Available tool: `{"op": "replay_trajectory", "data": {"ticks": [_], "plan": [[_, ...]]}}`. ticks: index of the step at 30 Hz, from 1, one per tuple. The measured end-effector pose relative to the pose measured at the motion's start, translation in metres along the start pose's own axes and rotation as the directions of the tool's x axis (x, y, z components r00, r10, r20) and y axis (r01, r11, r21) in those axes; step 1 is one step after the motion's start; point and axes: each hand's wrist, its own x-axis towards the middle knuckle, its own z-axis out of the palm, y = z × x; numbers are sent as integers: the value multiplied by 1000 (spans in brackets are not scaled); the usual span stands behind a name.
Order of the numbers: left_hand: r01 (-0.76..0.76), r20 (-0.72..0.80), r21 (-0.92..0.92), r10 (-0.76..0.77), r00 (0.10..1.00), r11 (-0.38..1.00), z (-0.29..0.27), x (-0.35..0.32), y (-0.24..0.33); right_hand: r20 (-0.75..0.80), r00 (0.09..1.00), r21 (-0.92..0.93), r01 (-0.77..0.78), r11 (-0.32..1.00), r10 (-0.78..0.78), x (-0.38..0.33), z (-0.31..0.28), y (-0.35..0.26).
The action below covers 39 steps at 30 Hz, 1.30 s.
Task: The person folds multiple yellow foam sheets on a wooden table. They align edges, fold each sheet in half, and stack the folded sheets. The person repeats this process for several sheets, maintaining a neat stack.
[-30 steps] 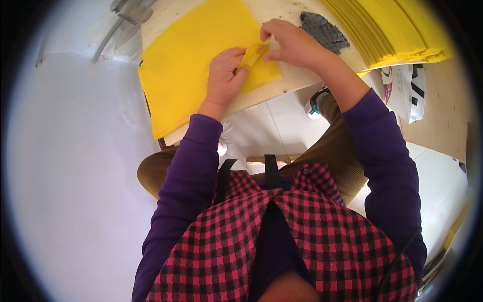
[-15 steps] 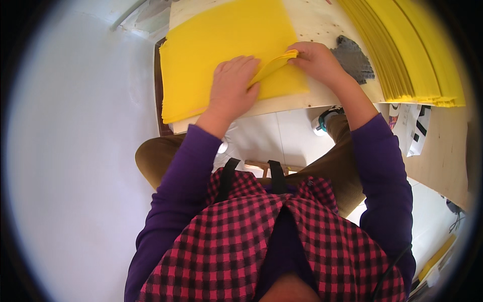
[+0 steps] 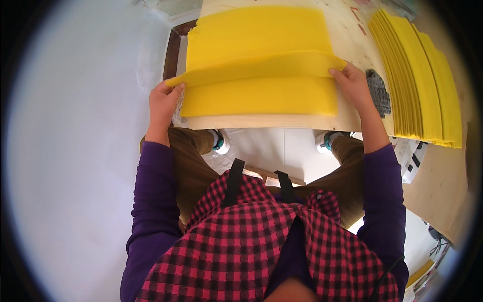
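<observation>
Yellow sheet (image 3: 261, 68), upper centre of frame, near edge lifted off the pale board (image 3: 271, 122), pinched at left corner by left hand (image 3: 163, 103), at right corner by right hand (image 3: 352, 85); yellow stack (image 3: 422, 75) upper right.

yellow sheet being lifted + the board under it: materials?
Yellow sheet: looks like soft matte felt or thin foam; it bows between the left hand and right hand without creasing. Board: seemingly unfinished plywood, pale and dull.

Head-worn fisheye, looking steeply down (close) over wooden board (image 3: 282, 122), torso
</observation>
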Motion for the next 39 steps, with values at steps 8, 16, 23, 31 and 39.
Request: {"op": "replay_trajectory", "data": {"ticks": [8, 16, 23, 31, 39], "plan": [[10, 86, -471, 35, 996, 882, 4, 24, 4, -22, 999, 91, -46, 995, 48, 4, 1, -7], [106, 66, -401, -87, 994, 910, 14, 34, 1, -122, 982, 171, -124, 977, 146, 3, 11, -14], [131, -54, -298, -154, 987, 946, 28, 39, 0, -216, 970, 79, -95, 992, 110, 11, 17, -11], [102, -81, -223, -123, 989, 969, 33, 49, -11, -283, 959, -68, -23, 997, 3, 26, 20, 6], [80, -123, -90, -91, 988, 993, 33, 52, -14, -319, 947, -227, -32, 973, -43, 29, 24, 6]]}}
